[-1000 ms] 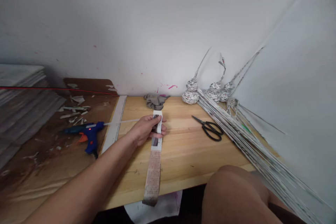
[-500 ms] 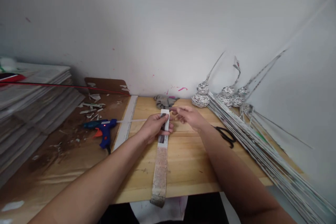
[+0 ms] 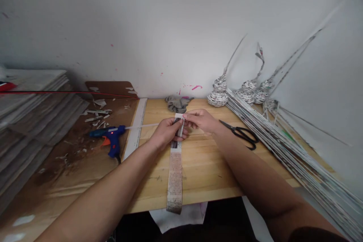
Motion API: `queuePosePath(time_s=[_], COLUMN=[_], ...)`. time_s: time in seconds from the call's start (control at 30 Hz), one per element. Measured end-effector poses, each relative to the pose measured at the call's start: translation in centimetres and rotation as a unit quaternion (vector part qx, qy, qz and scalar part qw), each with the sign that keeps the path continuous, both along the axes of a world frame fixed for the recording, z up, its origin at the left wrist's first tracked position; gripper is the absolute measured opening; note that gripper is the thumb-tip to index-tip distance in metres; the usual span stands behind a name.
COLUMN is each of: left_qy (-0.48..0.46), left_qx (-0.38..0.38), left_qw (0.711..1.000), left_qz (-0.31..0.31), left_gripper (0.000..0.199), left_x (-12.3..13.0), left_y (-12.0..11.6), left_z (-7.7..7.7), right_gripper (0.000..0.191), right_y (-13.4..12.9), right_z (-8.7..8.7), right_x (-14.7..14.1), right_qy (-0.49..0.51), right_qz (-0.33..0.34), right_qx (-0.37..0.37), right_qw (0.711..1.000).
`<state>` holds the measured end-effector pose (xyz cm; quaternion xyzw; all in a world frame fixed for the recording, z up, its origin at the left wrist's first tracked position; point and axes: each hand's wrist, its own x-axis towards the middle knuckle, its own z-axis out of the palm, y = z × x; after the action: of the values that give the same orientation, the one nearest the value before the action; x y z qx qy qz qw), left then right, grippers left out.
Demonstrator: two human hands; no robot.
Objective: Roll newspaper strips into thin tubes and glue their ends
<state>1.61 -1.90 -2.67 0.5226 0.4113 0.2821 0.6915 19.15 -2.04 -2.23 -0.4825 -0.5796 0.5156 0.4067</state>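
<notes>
A long, narrow newspaper strip [image 3: 175, 174] runs from my hands toward me, and its near end curls over the table's front edge. Near the strip's far end, my left hand [image 3: 169, 130] grips it, thumb on top and fingers beneath. My right hand [image 3: 200, 120] pinches the far corner of the same strip between thumb and fingertips. Just beyond the hands lies a crumpled grey cloth [image 3: 177, 104]. To the right of my right forearm rest black-handled scissors [image 3: 241, 133], partly hidden by the arm.
A blue glue gun [image 3: 113, 140] with a lit red light lies left, its glue stick pointing right. Stacked newspapers [image 3: 36, 121] stand far left, with paper scraps [image 3: 98, 115] nearby. Woven paper gourds [image 3: 217, 92] sit at the back right, beside a bundle of paper rods [image 3: 272, 140].
My right hand has come in from just right of the strip and now pinches its far corner. My left hand keeps its hold. The view has shifted slightly, showing more of the scissors.
</notes>
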Motion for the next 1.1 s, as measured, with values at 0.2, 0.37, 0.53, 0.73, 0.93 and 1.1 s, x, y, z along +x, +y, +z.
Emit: queuePosePath(time_s=[0.2, 0.37, 0.53, 0.73, 0.93, 1.1], left_qy=[0.006, 0.006, 0.009, 0.006, 0.004, 0.002], left_qx=[-0.005, -0.005, -0.007, -0.008, -0.009, -0.011], left_qw=[1.000, 1.000, 1.000, 1.000, 1.000, 1.000], left_qz=[0.001, -0.001, -0.003, -0.003, -0.013, -0.020], left_gripper=[0.022, 0.022, 0.022, 0.023, 0.023, 0.023], left_x=[0.0, 0.0, 0.0, 0.0, 0.0, 0.1], left_y=[0.0, 0.0, -0.1, -0.1, -0.1, -0.3], left_z=[0.0, 0.1, 0.0, 0.0, -0.1, 0.1], right_gripper=[0.033, 0.033, 0.033, 0.032, 0.033, 0.036], right_y=[0.2, 0.1, -0.1, -0.2, -0.4, -0.5], right_z=[-0.4, -0.3, 0.1, 0.3, 0.8, 0.7], right_x=[0.1, 0.2, 0.0, -0.3, -0.6, -0.8], right_qy=[0.025, 0.025, 0.021, 0.027, 0.040, 0.036], right_qz=[0.004, 0.009, 0.004, -0.008, -0.026, -0.041], right_qx=[-0.027, -0.025, -0.022, -0.023, -0.031, -0.026], right_qw=[0.999, 0.999, 1.000, 0.999, 0.998, 0.998])
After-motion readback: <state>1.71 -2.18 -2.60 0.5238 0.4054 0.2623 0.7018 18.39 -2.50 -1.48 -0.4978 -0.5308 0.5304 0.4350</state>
